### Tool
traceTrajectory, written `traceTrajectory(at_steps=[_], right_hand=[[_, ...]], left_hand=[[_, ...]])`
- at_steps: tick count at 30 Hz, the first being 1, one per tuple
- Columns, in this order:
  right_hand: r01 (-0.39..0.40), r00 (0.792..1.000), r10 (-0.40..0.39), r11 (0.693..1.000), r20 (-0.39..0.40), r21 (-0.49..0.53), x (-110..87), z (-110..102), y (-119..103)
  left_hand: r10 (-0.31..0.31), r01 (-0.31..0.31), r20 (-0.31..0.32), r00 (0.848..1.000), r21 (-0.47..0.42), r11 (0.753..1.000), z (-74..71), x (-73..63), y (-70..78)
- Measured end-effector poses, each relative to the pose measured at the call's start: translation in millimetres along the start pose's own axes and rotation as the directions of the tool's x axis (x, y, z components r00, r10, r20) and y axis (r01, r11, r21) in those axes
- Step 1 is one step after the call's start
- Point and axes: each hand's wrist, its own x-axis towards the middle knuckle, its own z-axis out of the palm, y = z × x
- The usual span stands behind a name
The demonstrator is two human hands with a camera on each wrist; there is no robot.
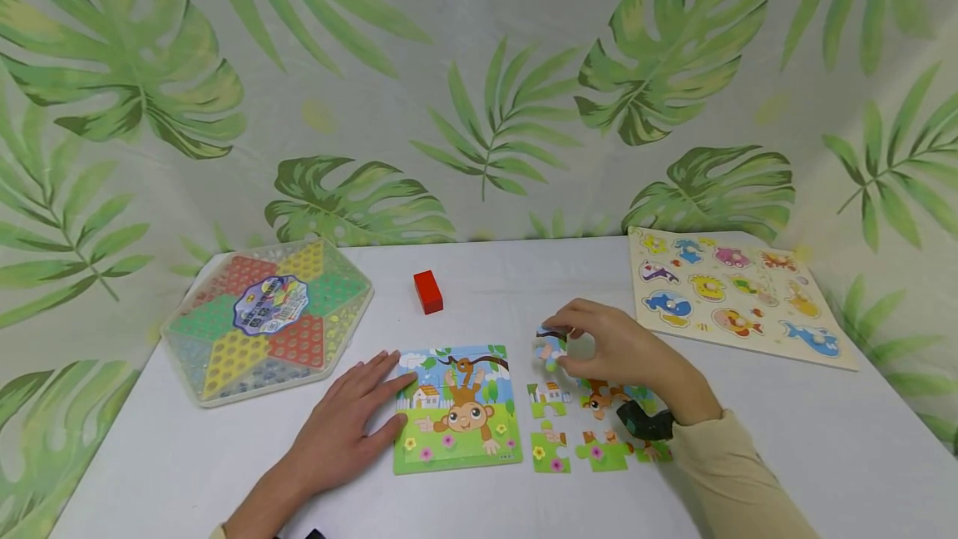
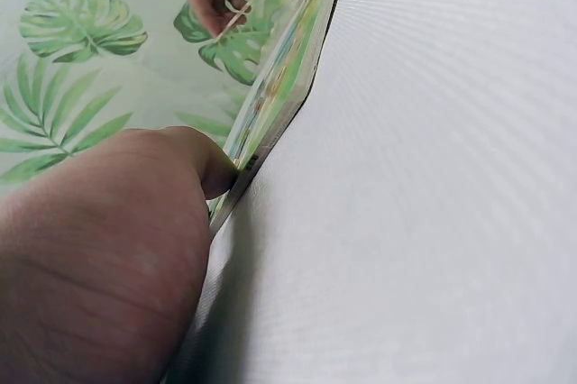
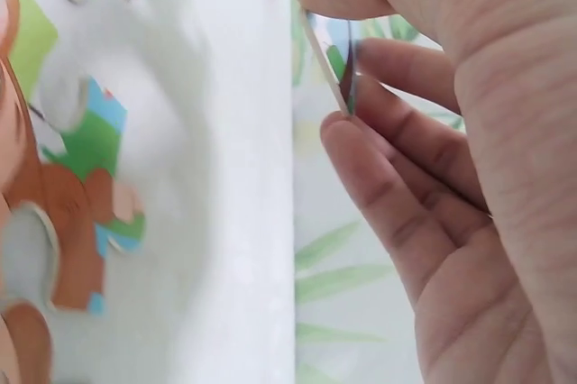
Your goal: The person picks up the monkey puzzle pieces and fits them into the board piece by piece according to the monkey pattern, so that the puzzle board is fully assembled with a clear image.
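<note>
My right hand (image 1: pixel 609 343) pinches a jigsaw piece (image 1: pixel 551 348) between thumb and fingers, raised over the other pieces; in the right wrist view the piece (image 3: pixel 334 46) is seen nearly edge-on. Below and beside it lie several loose pieces, among them a house piece (image 1: pixel 549 393) and a green piece with a pink flower (image 1: pixel 603 454). Left of these is a square monkey picture board (image 1: pixel 458 410). My left hand (image 1: pixel 348 418) rests at its left edge with fingers spread, the thumb (image 2: pixel 216 172) touching the board's side in the left wrist view.
A hexagonal Chinese checkers box (image 1: pixel 267 318) lies at the left. A red block (image 1: pixel 428 292) sits behind the monkey board. At the back right is a wooden sea-animal peg board (image 1: pixel 733 294). Leaf-patterned cloth (image 1: pixel 494 106) hangs behind the white table.
</note>
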Motion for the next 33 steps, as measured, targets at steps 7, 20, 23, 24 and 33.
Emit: traceTrajectory(at_steps=[7, 20, 23, 24, 33], right_hand=[[-0.007, 1.000, 0.006, 1.000, 0.011, 0.004, 5.8, 10, -9], [0.046, 0.999, -0.047, 0.997, -0.017, -0.058, 15.5, 26, -24], [0.025, 1.000, -0.025, 0.998, -0.001, -0.052, 17.8, 29, -28], [0.017, 1.000, -0.017, 0.999, 0.004, -0.047, 18.7, 30, -29], [0.005, 0.999, -0.002, 0.998, 0.044, -0.062, 29.4, 40, -39]], left_hand=[[-0.001, 0.001, 0.007, 1.000, -0.008, 1.000, -1.1, 0.1, 0.1], [0.008, -0.008, 0.001, 1.000, -0.008, 1.000, -1.1, 1.1, -0.7], [0.012, -0.012, -0.004, 1.000, -0.011, 1.000, -0.7, 1.0, -1.1], [0.010, -0.010, -0.003, 1.000, -0.012, 1.000, -0.4, 0.8, -1.2], [-0.004, 0.004, -0.002, 1.000, -0.011, 1.000, 0.8, -0.5, -2.8]])
